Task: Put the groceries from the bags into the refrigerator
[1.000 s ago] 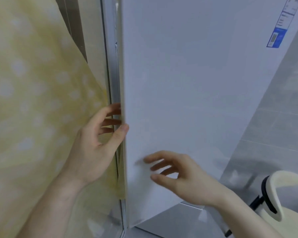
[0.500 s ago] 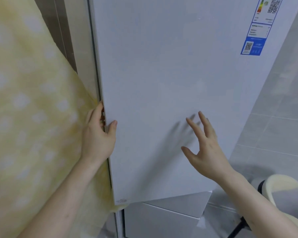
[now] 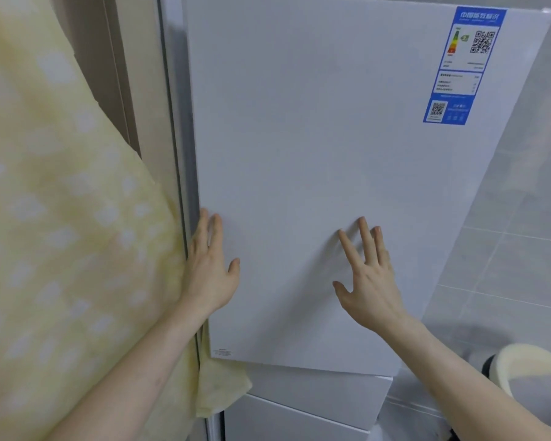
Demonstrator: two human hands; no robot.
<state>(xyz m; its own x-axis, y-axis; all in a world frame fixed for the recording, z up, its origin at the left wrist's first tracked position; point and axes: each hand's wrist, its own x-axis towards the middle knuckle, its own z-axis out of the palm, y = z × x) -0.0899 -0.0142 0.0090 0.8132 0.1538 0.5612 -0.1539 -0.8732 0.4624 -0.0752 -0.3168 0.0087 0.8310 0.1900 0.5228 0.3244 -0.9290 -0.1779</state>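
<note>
The white refrigerator door (image 3: 315,138) fills the middle of the view and looks nearly flush with the cabinet. My left hand (image 3: 209,268) lies flat with straight fingers against the door's left edge. My right hand (image 3: 368,278) presses the door face with spread, straight fingers. Neither hand holds anything. A blue energy label (image 3: 462,65) is stuck at the door's upper right. No groceries or bags are in view.
A yellow patterned curtain (image 3: 54,218) hangs at the left, with a corner of it caught beside the door's lower left. White lower drawers (image 3: 312,399) sit under the door. Grey wall tiles (image 3: 516,249) are to the right, and a cream chair part (image 3: 522,364) is at the lower right.
The door has swung from open toward the cabinet. My left hand let go of the door edge and flattened on it. My right hand moved up and pressed against the door face.
</note>
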